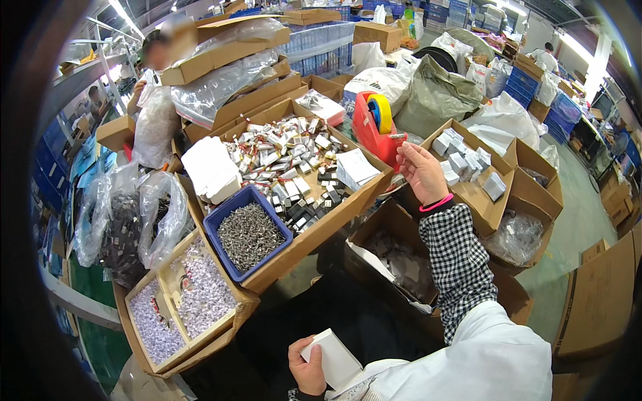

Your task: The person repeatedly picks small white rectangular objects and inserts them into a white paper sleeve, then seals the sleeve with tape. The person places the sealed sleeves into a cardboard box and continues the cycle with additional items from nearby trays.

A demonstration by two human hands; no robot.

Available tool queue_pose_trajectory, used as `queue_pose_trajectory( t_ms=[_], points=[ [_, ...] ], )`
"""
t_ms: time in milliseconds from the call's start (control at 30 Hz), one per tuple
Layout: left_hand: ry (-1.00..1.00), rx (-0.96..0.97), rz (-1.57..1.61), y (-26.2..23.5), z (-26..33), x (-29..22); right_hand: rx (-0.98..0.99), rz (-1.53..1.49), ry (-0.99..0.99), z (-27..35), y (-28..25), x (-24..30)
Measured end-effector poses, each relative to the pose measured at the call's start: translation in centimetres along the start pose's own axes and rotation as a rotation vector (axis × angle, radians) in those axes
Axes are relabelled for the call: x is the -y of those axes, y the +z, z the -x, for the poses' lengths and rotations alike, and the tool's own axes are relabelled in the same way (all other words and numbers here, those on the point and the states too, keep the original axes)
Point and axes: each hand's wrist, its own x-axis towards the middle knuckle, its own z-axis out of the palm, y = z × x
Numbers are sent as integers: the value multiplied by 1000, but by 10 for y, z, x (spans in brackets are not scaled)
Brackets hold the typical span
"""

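Observation:
My left hand (307, 367) is closed around a small flat white box (336, 362) low in the picture, close to my body. Up at the right, my right hand (424, 174) reaches out with thumb and fingers pinched together. Its fingertips are at the cutting end of a red tape dispenser (372, 132), which carries a yellow and blue roll (380, 113). Whatever lies between those fingertips is too small or too clear to make out. A pink band circles my right wrist.
A large carton (321, 239) holds small battery-like parts (297, 160), stacked white cards (208, 167) and a blue bin of screws (249, 235). Left of it lies a divided wooden tray (155, 321) of small white pieces. Right stands a carton of small white boxes (461, 155); an open carton (400, 248) sits below my right forearm.

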Motion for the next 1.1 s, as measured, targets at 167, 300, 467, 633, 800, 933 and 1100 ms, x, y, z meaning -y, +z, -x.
queue_pose_trajectory(
  t_ms=[167,300,467,633,800,933,1100],
  points=[
    [-8,9,49,-1,0,0,-12,-33,-50,-2,5,-1],
    [-21,4,56,-3,-1,0,-12,-103,-51,-4,5,-3],
    [-16,-5,46,-1,-1,0,-16,-153,-72,-5,1,-16],
    [-83,17,138,-1,1,6,-35,-193,-143,-11,1,-36],
    [25,132,-19,-5,2,16,-67,-275,-164,-14,8,-47],
    [8,86,35,-7,0,13,-250,-304,-107,7,10,-50],
    [120,-57,-184,-23,-8,8,76,-108,-84,77,19,-55]
  ],
)
